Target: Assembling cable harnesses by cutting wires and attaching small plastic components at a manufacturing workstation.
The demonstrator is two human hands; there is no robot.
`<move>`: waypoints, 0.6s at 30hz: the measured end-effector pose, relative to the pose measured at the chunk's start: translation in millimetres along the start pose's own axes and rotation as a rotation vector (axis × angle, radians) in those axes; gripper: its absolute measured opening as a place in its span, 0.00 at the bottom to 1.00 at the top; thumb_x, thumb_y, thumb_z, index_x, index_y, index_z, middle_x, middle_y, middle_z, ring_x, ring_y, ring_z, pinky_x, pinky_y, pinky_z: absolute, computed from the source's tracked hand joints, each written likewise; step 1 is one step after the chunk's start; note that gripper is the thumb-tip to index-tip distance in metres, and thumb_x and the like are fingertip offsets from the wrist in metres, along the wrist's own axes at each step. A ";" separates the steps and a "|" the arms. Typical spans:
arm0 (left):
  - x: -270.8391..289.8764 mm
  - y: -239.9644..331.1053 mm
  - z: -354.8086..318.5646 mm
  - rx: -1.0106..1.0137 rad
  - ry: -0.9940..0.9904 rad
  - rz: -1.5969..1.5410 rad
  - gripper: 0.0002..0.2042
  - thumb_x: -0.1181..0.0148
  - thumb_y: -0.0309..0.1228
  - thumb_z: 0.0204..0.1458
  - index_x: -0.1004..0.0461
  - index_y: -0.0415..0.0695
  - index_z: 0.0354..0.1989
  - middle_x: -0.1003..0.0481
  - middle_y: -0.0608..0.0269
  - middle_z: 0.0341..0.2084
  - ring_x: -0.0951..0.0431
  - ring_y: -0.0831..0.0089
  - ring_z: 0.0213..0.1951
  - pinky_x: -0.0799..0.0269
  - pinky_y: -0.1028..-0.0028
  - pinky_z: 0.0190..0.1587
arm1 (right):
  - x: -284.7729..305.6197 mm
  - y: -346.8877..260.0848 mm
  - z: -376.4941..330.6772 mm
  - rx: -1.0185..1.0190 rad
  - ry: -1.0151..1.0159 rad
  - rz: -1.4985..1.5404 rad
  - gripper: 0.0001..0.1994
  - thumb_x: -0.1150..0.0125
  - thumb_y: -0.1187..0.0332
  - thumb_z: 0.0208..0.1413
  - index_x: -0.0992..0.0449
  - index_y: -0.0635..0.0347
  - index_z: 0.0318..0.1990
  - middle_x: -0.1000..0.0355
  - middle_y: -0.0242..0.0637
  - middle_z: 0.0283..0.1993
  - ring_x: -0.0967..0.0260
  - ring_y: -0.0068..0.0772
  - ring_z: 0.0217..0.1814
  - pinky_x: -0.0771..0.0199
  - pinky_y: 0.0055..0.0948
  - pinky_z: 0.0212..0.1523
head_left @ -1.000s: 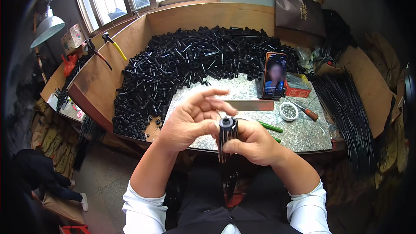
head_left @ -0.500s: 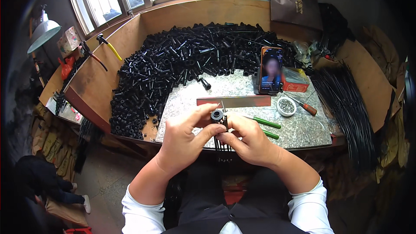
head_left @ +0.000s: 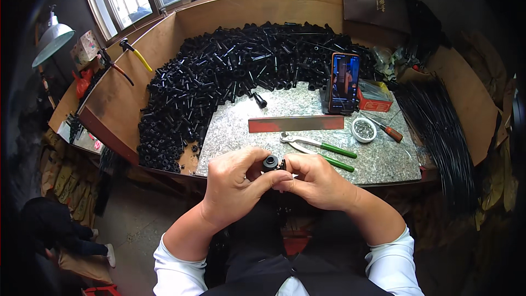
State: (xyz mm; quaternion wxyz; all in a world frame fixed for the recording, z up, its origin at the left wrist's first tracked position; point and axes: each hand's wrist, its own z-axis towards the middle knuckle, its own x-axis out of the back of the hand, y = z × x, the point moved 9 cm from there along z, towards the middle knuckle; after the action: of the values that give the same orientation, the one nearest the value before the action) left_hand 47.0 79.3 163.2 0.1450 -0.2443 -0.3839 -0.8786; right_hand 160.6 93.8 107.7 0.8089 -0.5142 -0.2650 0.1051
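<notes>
My left hand (head_left: 233, 181) is closed around a black tubular fitting (head_left: 270, 162), its round hollow end facing up between thumb and forefinger. Close against its right side, my right hand (head_left: 318, 181) pinches thumb and fingers together. A small dark piece with light specks shows between the hands, but the right fingertips hide what they grip. Both hands are just off the near edge of a speckled stone slab (head_left: 230, 148). Beyond the right hand lie green-handled pincers (head_left: 338, 149), their jaws toward the left.
A large heap of black tubular fittings (head_left: 235, 60) fills the wooden-walled bench. On the slab are a flat reddish metal bar (head_left: 296, 124), a white bowl of small metal bits (head_left: 363, 130), a screwdriver (head_left: 393, 134) and a propped phone (head_left: 344, 83). Thin black rods (head_left: 438, 142) lie at right.
Both hands have come slightly lower and nearer to me with the black fitting. The thin rods that hung beneath it are now mostly out of sight, and the pincers' jaws are uncovered.
</notes>
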 end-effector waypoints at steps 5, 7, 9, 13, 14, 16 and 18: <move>-0.9 -2.0 -4.0 -0.045 -0.058 -0.093 0.16 0.25 0.28 0.37 0.23 0.34 0.32 0.23 0.61 0.21 0.24 0.81 0.22 0.31 0.82 0.25 | -8.7 9.4 -3.4 -0.114 -0.160 0.054 0.07 0.37 0.70 0.54 0.27 0.63 0.31 0.28 0.30 0.29 0.34 0.18 0.32 0.33 0.22 0.34; 0.2 -2.0 -3.6 -0.073 -0.093 -0.154 0.16 0.24 0.29 0.36 0.23 0.34 0.32 0.23 0.61 0.22 0.24 0.81 0.23 0.31 0.81 0.25 | -13.0 6.0 -4.3 -0.046 -0.169 0.146 0.13 0.36 0.68 0.55 0.33 0.63 0.25 0.36 0.30 0.21 0.44 0.13 0.26 0.40 0.22 0.26; -1.8 -4.7 -3.8 -0.047 -0.153 -0.258 0.18 0.23 0.30 0.35 0.23 0.34 0.33 0.22 0.59 0.23 0.24 0.79 0.25 0.31 0.80 0.27 | -15.6 1.8 -3.7 -0.034 -0.170 0.165 0.12 0.37 0.69 0.55 0.32 0.63 0.25 0.35 0.30 0.21 0.43 0.14 0.26 0.39 0.22 0.26; -2.8 -7.0 -5.5 -0.051 -0.146 -0.285 0.16 0.26 0.29 0.38 0.22 0.35 0.34 0.22 0.57 0.24 0.23 0.76 0.25 0.31 0.78 0.28 | -16.5 5.0 -3.4 -0.046 -0.133 0.145 0.10 0.38 0.69 0.55 0.31 0.64 0.26 0.33 0.32 0.22 0.40 0.17 0.26 0.37 0.24 0.27; -0.9 -3.9 -5.4 -0.090 -0.100 -0.144 0.14 0.27 0.28 0.40 0.23 0.35 0.34 0.22 0.56 0.24 0.23 0.74 0.25 0.30 0.78 0.28 | -17.3 5.2 -3.0 -0.048 -0.132 0.145 0.10 0.38 0.69 0.55 0.31 0.64 0.26 0.33 0.32 0.22 0.40 0.17 0.26 0.37 0.24 0.27; -1.0 1.4 -7.5 -0.132 -0.042 0.014 0.12 0.33 0.26 0.44 0.23 0.36 0.37 0.23 0.54 0.25 0.22 0.67 0.26 0.29 0.74 0.30 | -14.7 9.9 -2.4 -0.098 -0.088 0.051 0.05 0.39 0.71 0.56 0.26 0.64 0.34 0.27 0.31 0.29 0.33 0.18 0.32 0.31 0.23 0.34; -2.7 1.2 -8.7 -0.141 -0.066 0.024 0.12 0.33 0.25 0.45 0.24 0.36 0.38 0.23 0.54 0.26 0.21 0.65 0.28 0.29 0.73 0.31 | -16.1 14.7 -3.5 -0.095 -0.071 0.011 0.06 0.39 0.72 0.55 0.27 0.64 0.33 0.28 0.32 0.29 0.33 0.20 0.31 0.32 0.23 0.34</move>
State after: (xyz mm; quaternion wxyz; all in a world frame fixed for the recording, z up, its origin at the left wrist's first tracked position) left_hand 47.0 72.1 157.3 0.1251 -0.2874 -0.3225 -0.8932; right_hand 150.6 90.5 88.4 0.7732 -0.5492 -0.2955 0.1150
